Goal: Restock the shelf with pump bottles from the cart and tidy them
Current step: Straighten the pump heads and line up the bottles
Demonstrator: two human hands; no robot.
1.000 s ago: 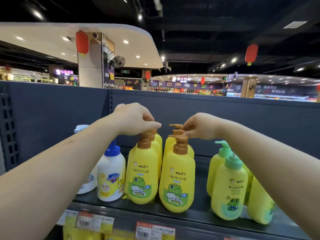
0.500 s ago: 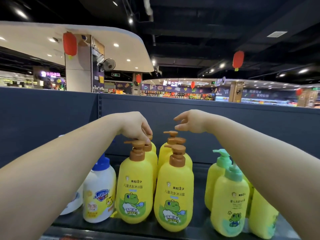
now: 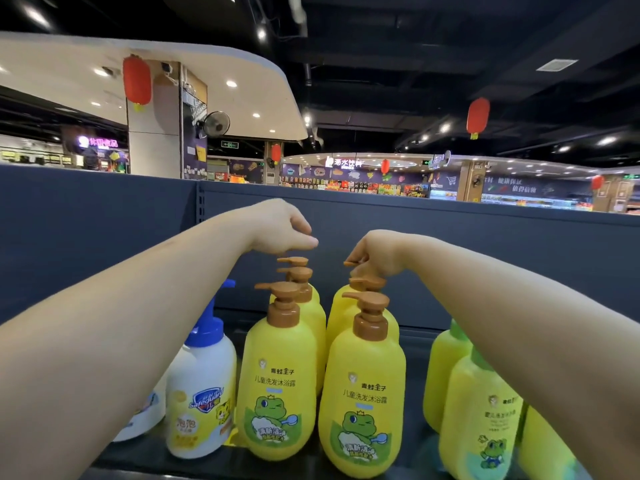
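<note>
Two rows of yellow frog-label pump bottles with brown pumps stand on the dark shelf (image 3: pixel 414 368). The front left bottle (image 3: pixel 280 375) and front right bottle (image 3: pixel 363 393) face me. My left hand (image 3: pixel 280 230) hovers with fingers bunched just over the rear left pump head (image 3: pixel 294 261), and I see nothing held in it. My right hand (image 3: pixel 375 254) is closed over the rear right bottle's pump head, whose nozzle (image 3: pixel 350 263) sticks out to the left under my fingers. The rear bottles' bodies are mostly hidden.
A white Safeguard bottle with a blue pump (image 3: pixel 201 393) stands left of the yellow rows, under my left forearm. Yellow bottles with green pumps (image 3: pixel 478 410) stand to the right, partly behind my right forearm. A dark blue back panel (image 3: pixel 485 244) closes the shelf.
My left hand has lifted off the middle left pump and now sits over the rear one. My right hand has dropped from open air onto the rear right pump head.
</note>
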